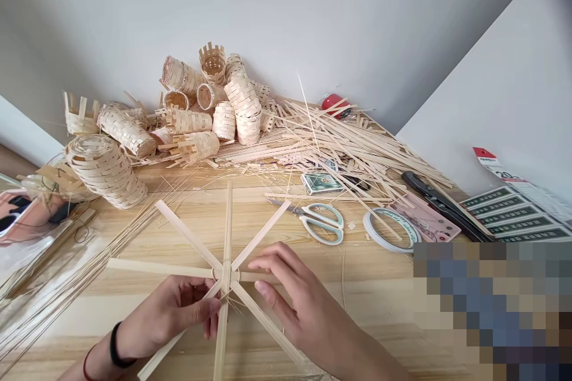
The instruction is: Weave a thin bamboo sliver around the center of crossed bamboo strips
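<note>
Flat pale bamboo strips (227, 220) cross at one middle and fan out like a star. A thin strand (239, 274) is looped round their crossing, with loose ends just below it. My left hand (163, 312) pinches the star near its middle, thumb on top of the lower-left strip and fingers partly hidden beneath. My right hand (297, 289) hovers over the right-hand strips, its thumb and fingers apart. Whether its fingertips touch the right strip I cannot tell.
Small woven baskets (241, 101) pile up at the back left. Loose strips (357, 137) heap toward the right. Scissors (322, 223), a tape roll (393, 230) and a black-handled knife (429, 190) lie beyond my right hand. Thin strands (107, 250) run along the left.
</note>
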{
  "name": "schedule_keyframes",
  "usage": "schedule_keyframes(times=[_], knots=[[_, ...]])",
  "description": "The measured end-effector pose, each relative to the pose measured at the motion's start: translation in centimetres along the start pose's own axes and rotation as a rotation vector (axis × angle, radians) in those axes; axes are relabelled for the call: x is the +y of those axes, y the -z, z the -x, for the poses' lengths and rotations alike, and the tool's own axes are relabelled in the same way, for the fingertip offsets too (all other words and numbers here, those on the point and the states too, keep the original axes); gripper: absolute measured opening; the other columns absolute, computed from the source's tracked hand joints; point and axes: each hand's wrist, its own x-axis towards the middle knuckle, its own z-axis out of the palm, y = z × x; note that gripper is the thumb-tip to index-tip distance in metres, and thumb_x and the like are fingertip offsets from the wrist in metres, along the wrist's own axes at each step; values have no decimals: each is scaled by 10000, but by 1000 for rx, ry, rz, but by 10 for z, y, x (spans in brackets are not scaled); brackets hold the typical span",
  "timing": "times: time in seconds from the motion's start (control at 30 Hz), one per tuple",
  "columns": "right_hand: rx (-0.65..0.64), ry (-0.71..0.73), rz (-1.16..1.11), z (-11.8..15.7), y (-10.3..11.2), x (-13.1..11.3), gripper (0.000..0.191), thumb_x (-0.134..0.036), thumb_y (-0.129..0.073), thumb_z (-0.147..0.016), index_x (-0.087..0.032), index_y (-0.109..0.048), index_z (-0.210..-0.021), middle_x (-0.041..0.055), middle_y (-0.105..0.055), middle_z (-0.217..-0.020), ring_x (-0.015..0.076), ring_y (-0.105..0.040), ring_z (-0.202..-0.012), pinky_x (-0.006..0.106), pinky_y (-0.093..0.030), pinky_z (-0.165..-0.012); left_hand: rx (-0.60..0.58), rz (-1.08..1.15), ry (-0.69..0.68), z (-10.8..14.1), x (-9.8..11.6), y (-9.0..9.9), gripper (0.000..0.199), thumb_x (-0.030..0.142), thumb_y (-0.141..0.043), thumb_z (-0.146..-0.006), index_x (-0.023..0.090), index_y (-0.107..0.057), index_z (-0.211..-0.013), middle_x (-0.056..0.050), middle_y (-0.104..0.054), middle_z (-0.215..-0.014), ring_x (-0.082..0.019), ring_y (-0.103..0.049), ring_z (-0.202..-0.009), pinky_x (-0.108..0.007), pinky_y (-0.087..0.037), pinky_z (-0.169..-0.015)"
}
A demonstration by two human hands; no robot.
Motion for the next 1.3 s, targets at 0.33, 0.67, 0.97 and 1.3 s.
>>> schedule_keyframes(times=[0.33, 0.67, 0.97, 1.3], knots=[[114, 247, 238, 1, -20, 2, 154, -284, -701, -951, -199, -586, -1008, 41, -643, -937, 234, -560, -874, 418, -426, -849, 39, 17, 8, -3, -9, -6, 468, 565, -600, -982, 126, -707, -857, -62, -726, -703, -145, -663, -613, -233, -536, -602], [55, 279, 405, 1, -35, 3, 63, -173, -620, -911, -202, -564, -915, 17, -671, -860, 204, -597, -829, 399, -388, -826, -7, -133, 90, 4, -5, -11, 488, 600, -557, -987, 143, -717, -925, -30, -692, -695, -107, -568, -547, -190, -442, -528], [125, 359, 479, 1, -38, 2, 138, -82, -509, -926, -198, -557, -868, 15, -642, -783, 188, -568, -751, 368, -393, -759, -7, -140, 79, 5, -3, -13, 509, 628, -556, -972, 141, -674, -884, -2, -600, -674, -117, -543, -584, -212, -424, -576], [-8, 319, 514, 1, -36, 9, 131, -95, -554, -957, -190, -574, -870, 19, -658, -823, 192, -606, -798, 353, -443, -791, 155, -1124, -116, 27, 17, -7, 540, 451, -550, -1016, 183, -505, -550, 22, -499, -458, -86, -368, -409, -269, -217, -458]])
